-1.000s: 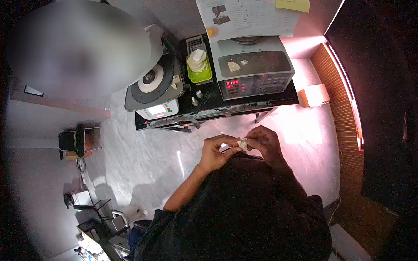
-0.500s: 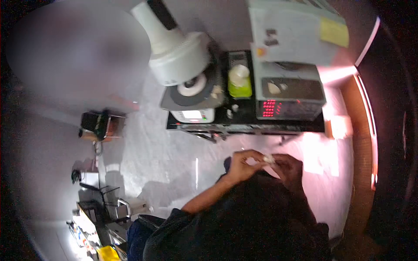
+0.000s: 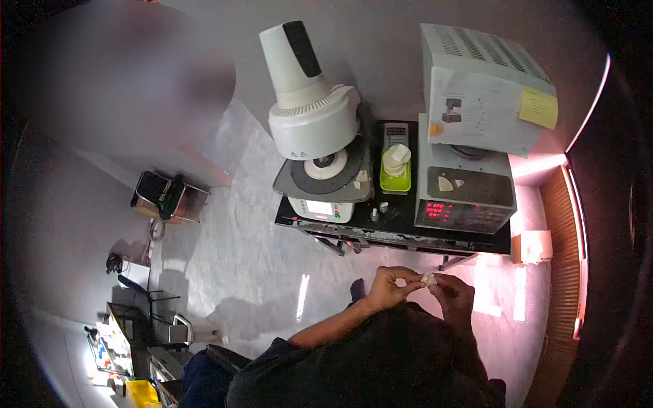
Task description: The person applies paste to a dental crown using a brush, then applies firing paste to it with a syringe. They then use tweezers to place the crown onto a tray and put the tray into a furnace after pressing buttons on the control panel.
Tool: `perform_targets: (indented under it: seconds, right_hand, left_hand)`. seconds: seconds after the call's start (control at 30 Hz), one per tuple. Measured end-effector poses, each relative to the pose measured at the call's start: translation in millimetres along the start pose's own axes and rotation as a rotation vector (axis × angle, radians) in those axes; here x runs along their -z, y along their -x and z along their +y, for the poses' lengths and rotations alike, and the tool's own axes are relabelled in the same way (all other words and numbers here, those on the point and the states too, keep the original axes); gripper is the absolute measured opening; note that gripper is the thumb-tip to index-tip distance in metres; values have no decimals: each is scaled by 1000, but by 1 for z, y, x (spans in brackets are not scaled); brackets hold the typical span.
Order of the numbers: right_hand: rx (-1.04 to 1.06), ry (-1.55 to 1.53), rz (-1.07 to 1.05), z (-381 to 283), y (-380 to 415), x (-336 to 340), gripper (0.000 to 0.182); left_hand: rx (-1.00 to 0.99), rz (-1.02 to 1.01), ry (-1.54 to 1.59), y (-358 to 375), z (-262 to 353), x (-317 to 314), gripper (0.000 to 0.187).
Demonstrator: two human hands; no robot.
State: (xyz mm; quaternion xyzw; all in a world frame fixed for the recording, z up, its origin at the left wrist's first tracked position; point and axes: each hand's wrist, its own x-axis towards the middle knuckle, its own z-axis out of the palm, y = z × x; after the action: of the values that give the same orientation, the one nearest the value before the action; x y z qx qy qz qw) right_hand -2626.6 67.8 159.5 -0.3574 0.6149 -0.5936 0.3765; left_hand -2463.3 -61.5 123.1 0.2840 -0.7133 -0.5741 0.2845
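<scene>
My left hand (image 3: 392,288) pinches a small cream-white lump (image 3: 428,279) between thumb and fingertips. From the other side, my right hand (image 3: 454,295) has its fingers closed on the same piece. Its exact kind is too small to make out. Both hands are in front of my dark-clothed body, short of a black table (image 3: 401,219). On that table stand a white furnace (image 3: 311,122) with a raised round head and a grey box-shaped furnace (image 3: 469,197) with red digits. Between them is a lime-green tray (image 3: 395,182) with pale round pieces (image 3: 394,161).
Two small bottle-like items (image 3: 379,209) stand near the table's front edge. Pale fragments (image 3: 445,183) lie on the grey furnace's ledge. A cardboard box (image 3: 532,247) sits at right by a brown ribbed panel (image 3: 563,272). A chair (image 3: 163,194) and a yellow bin (image 3: 141,392) are at left.
My view has tilted, so the table and furnaces appear lower and further right, and sharper. Both hands still hold the cream-white lump together, now lower in view.
</scene>
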Motion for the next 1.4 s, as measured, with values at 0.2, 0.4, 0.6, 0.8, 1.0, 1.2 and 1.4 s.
perform_targets:
  seconds: [0.2, 0.4, 0.6, 0.8, 1.0, 1.2, 1.4]
  right_hand:
    - [-149, -113, 53, 6, 0, -3, 25]
    - [83, -72, 84, 15, -4, -7, 23]
    - [91, 4, 143, 9, -2, -5, 21]
    - [107, 54, 163, 10, -1, -4, 18]
    - [83, 76, 156, 8, 1, -2, 17]
    - [81, 28, 141, 17, 2, -1, 20]
    - [111, 95, 156, 18, 2, -1, 20]
  left_hand:
    - [-45, 62, -14, -1, 6, -5, 13]
    - [-62, 96, 21, -4, -1, -7, 14]
    - [-76, 71, 9, -7, 0, -10, 12]
    - [-53, 38, 27, -4, 0, -11, 12]
    - [-5, 31, 55, -1, -8, -13, 12]
    - [50, 42, 93, 1, -3, -12, 12]
    - [-7, 61, 41, 2, -3, -12, 11]
